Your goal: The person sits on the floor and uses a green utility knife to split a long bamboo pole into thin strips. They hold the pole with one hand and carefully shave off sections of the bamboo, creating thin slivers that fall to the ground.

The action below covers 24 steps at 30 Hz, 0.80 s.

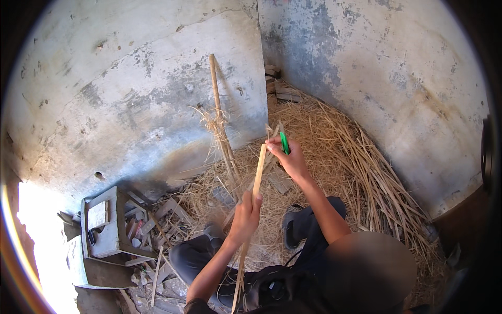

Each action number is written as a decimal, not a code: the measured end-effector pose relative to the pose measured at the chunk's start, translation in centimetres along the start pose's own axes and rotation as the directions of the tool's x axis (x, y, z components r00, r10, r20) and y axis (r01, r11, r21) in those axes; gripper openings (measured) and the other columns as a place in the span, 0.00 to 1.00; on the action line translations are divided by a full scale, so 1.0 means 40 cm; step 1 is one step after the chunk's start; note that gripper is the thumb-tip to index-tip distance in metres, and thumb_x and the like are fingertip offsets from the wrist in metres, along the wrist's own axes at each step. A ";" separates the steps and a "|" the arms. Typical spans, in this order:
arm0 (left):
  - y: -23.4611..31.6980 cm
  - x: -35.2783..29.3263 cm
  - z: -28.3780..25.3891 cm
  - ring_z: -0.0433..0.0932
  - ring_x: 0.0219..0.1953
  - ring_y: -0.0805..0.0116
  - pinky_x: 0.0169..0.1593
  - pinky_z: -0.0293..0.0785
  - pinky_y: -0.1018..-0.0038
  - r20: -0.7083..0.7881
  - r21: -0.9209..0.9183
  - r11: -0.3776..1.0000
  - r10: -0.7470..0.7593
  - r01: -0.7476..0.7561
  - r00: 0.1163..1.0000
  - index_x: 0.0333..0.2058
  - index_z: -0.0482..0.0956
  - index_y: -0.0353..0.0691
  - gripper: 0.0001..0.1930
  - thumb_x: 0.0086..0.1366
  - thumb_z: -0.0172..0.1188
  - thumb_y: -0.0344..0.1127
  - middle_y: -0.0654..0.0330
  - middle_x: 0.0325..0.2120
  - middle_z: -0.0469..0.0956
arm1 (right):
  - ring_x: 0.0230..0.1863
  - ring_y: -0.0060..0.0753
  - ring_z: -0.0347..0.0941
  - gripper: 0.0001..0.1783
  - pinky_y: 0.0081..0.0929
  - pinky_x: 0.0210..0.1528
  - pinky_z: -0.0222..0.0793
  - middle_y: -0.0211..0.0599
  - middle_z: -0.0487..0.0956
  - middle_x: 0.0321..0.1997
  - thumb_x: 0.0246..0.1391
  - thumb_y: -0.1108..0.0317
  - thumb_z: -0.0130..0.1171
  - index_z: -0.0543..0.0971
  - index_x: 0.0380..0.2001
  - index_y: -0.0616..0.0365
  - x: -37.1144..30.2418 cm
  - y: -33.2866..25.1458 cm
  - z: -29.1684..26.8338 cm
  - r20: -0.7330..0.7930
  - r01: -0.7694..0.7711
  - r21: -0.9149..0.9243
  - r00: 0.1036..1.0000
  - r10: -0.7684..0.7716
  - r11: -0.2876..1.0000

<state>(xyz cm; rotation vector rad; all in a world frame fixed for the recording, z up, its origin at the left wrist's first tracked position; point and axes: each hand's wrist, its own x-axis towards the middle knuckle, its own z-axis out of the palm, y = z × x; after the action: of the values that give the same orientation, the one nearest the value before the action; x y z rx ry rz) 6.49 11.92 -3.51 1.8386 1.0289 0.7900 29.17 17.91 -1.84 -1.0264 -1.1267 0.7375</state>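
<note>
Wooden strip (259, 170) is being gripped by the left hand (246, 217); the right hand (293, 159), clasping a green tool (284, 142), is seemingly working its tip, next likely needing steadiness.

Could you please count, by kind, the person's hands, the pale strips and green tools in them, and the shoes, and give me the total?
Hands: 2 (left hand, right hand)
Pale strip: 1
Green tool: 1
Shoes: 2
Total: 6

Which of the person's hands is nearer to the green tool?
Right. The right hand holds the green tool; the left hand is lower and to its left in view, gripping the wooden strip.
</note>
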 end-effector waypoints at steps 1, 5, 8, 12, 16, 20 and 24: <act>-0.003 -0.003 0.004 0.77 0.20 0.45 0.26 0.68 0.55 0.001 0.007 1.000 0.005 -0.005 1.000 0.39 0.66 0.35 0.18 0.83 0.47 0.46 0.45 0.18 0.73 | 0.47 0.25 0.82 0.14 0.28 0.51 0.75 0.35 0.87 0.41 0.65 0.62 0.68 0.86 0.46 0.62 0.001 0.007 0.002 -0.008 0.023 -0.026 1.000 -0.023 0.999; -0.004 -0.010 0.000 0.77 0.23 0.51 0.31 0.70 0.55 0.044 0.036 0.997 -0.067 0.065 0.997 0.40 0.65 0.35 0.18 0.83 0.46 0.46 0.47 0.21 0.74 | 0.34 0.19 0.74 0.12 0.25 0.38 0.68 0.32 0.85 0.37 0.65 0.63 0.68 0.86 0.42 0.61 -0.008 0.007 0.012 -0.064 -0.028 -0.100 0.998 0.021 0.995; -0.015 -0.011 -0.007 0.76 0.26 0.57 0.34 0.71 0.57 0.074 0.034 0.991 -0.129 0.127 0.989 0.40 0.66 0.34 0.18 0.83 0.44 0.46 0.49 0.23 0.74 | 0.22 0.12 0.65 0.10 0.20 0.25 0.59 0.28 0.84 0.32 0.64 0.64 0.69 0.85 0.40 0.60 -0.013 -0.010 0.022 -0.087 -0.099 -0.114 0.992 0.090 0.988; -0.010 -0.017 -0.011 0.72 0.25 0.63 0.34 0.70 0.59 0.098 -0.026 0.990 -0.138 0.141 0.986 0.41 0.66 0.34 0.20 0.84 0.41 0.48 0.53 0.22 0.71 | 0.24 0.13 0.69 0.09 0.19 0.27 0.62 0.31 0.86 0.34 0.64 0.63 0.68 0.84 0.39 0.57 -0.016 -0.013 0.009 -0.066 -0.221 0.043 0.973 0.223 0.974; -0.043 -0.020 -0.003 0.70 0.18 0.60 0.27 0.67 0.61 0.042 -0.133 0.990 -0.036 0.042 0.998 0.38 0.68 0.34 0.23 0.84 0.42 0.50 0.54 0.18 0.70 | 0.15 0.10 0.57 0.07 0.18 0.18 0.49 0.20 0.73 0.21 0.63 0.66 0.67 0.80 0.37 0.57 -0.015 -0.025 0.027 -0.035 -0.272 0.205 0.958 0.285 0.940; -0.038 -0.018 -0.010 0.66 0.19 0.69 0.26 0.65 0.67 0.116 -0.241 0.967 -0.057 0.084 0.992 0.35 0.67 0.36 0.25 0.84 0.41 0.53 0.61 0.19 0.67 | 0.16 0.10 0.57 0.07 0.17 0.18 0.52 0.27 0.78 0.29 0.66 0.66 0.64 0.80 0.40 0.58 -0.009 0.018 0.001 0.083 -0.335 0.407 0.940 0.331 0.850; 0.003 -0.018 -0.023 0.60 0.26 0.74 0.33 0.64 0.70 0.185 -0.249 0.952 -0.133 0.178 0.974 0.34 0.67 0.39 0.25 0.85 0.37 0.53 0.66 0.22 0.60 | 0.16 0.09 0.57 0.07 0.15 0.18 0.54 0.30 0.80 0.36 0.68 0.66 0.62 0.79 0.42 0.58 -0.006 0.040 -0.004 0.097 -0.349 0.562 0.928 0.360 0.750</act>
<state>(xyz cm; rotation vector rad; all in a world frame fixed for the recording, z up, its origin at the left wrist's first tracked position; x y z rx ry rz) 5.44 11.60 -3.09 1.5468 0.9022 0.6333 29.29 18.25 -3.43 -0.7223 -0.6172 1.2834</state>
